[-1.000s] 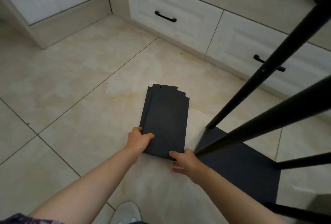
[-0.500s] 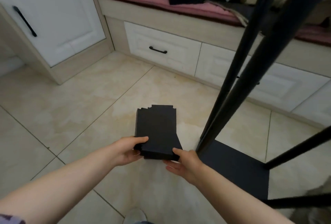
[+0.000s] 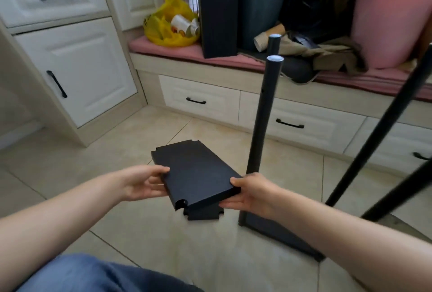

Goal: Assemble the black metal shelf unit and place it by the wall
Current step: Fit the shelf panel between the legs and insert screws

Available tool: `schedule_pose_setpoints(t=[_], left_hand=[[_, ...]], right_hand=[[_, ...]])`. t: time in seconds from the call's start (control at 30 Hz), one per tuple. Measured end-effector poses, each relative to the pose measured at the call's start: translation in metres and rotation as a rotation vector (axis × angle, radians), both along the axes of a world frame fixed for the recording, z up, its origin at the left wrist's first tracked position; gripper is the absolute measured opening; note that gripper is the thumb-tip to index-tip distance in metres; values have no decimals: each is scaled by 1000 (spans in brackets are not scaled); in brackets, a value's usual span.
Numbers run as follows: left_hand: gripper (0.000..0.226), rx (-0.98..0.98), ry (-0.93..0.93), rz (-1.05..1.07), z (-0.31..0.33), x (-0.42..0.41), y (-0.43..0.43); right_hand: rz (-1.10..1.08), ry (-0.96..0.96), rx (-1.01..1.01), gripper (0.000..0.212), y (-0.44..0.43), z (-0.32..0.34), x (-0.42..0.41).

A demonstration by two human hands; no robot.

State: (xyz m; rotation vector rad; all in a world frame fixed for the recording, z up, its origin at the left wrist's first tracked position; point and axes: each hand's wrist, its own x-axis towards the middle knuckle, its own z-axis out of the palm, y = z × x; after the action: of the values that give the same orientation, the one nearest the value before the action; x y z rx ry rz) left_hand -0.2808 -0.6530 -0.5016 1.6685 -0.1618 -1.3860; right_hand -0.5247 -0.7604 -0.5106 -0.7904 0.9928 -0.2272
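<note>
Your left thumb (image 3: 163, 169) lies flat on top of the top panel (image 3: 196, 172) at its left long edge, with the other fingers curled under it, so your left hand (image 3: 140, 184) grips that edge. Your right hand (image 3: 253, 194) pinches the near right corner, thumb on top and fingers (image 3: 230, 204) underneath. Half a second ago both hands held the near short edge of a squared-up stack; now your left hand sits further along the side. The top panel has swung askew and is raised clear of the tile floor (image 3: 112, 151), tilted with its far end higher. A second panel (image 3: 203, 214) now peeks out beneath the near edge, no longer lined up with the first; you cannot tell whether your fingers carry it or it lies on the floor. Just right of your right hand, the base panel (image 3: 280, 233) lies on the floor with black poles (image 3: 261, 116) standing up from it. The view has lifted, so the bench (image 3: 177, 54) above the drawers (image 3: 201, 102) now shows a yellow bag (image 3: 163, 27) and a pink tub (image 3: 388, 23)
</note>
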Motion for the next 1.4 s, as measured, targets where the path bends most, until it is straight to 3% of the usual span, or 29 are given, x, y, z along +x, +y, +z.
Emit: schedule_pose_setpoints(t=[0.1, 0.2, 0.37, 0.47, 0.6, 0.73, 0.8, 0.93, 1.1, 1.2, 1.3, 1.4], left_hand=[[10, -16, -55, 87, 17, -2, -4], [22, -43, -115, 106, 27, 2, -5], [35, 12, -313, -314, 45, -8, 5], [55, -34, -291, -468, 52, -26, 7], [50, 20, -353, -685, 50, -47, 7], [35, 54, -337, -783, 50, -56, 10], [38, 34, -314, -774, 52, -58, 11], [67, 20, -270, -752, 57, -62, 11], [30, -12, -324, -709, 68, -76, 12], [25, -29, -455, -716, 79, -91, 15], [21, -84, -544, -675, 88, -108, 22], [26, -191, -547, -572, 105, -121, 28]], right_hand=[[53, 18, -83, 19, 0, 33, -38], [109, 1, -167, 24, -1, 62, -81], [118, 7, -218, 35, -2, 95, -148], [153, -2, -205, 35, 4, 99, -177], [149, 27, -187, 35, 10, 97, -198], [-30, 152, -153, 35, 10, 95, -208], [-100, 165, -121, 36, 12, 96, -211], [-149, 129, -126, 28, 15, 96, -211], [-32, 217, -188, 30, 20, 100, -217], [-25, 230, -231, 28, 22, 110, -224], [-89, 254, -300, 39, 25, 117, -234], [-63, 293, -426, 24, 33, 134, -246]])
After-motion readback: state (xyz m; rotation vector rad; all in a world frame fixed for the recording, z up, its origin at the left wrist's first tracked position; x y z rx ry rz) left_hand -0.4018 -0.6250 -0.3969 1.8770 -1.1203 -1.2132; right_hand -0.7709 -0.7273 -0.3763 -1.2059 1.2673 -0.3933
